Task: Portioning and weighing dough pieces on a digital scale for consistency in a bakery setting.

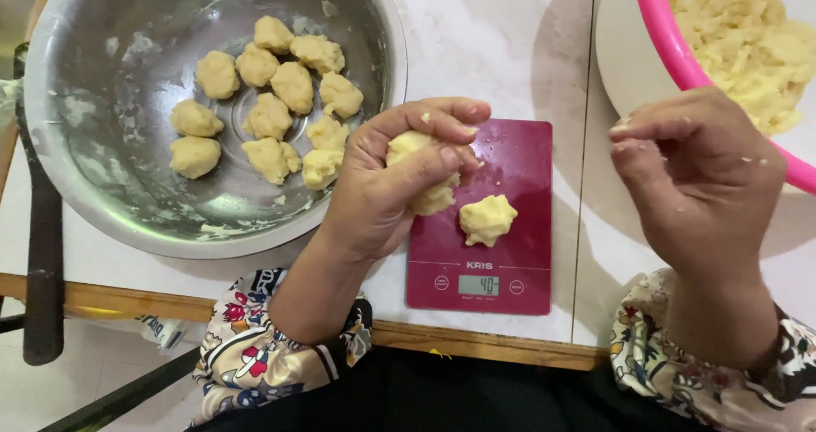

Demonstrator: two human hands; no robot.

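1. Dough is what the left hand (382,186) has its grip clamped on: a pale yellow dough lump (422,170) sits in the curled fingers, thumb pressed across its front, held just above the near-left corner of the red kitchen scale (480,254).

2. Right of the scale, the right hand (697,177) hangs in the air with fingers loosely curled toward each other and nothing visibly between them; crumbs cling to the fingertips. Its grip looks empty and half apart.

3. On the scale's platform, just right of the held lump and not touching it, rests one small rough dough piece (487,220). The scale's display at its near edge is lit.

4. Left of the scale and beyond it stands a steel bowl (102,177) with about a dozen portioned dough balls (272,101) clustered near its middle. Judging by these, a good batch of portions is already finished.

5. Right of the scale and farther back, a pink-rimmed basin (671,50) carries a heap of loose dough mass (748,41), so plenty appears still unportioned.

6. All of this stands on a white tabletop (501,50) with a wooden near edge; floral sleeves (255,347) cover both forearms.
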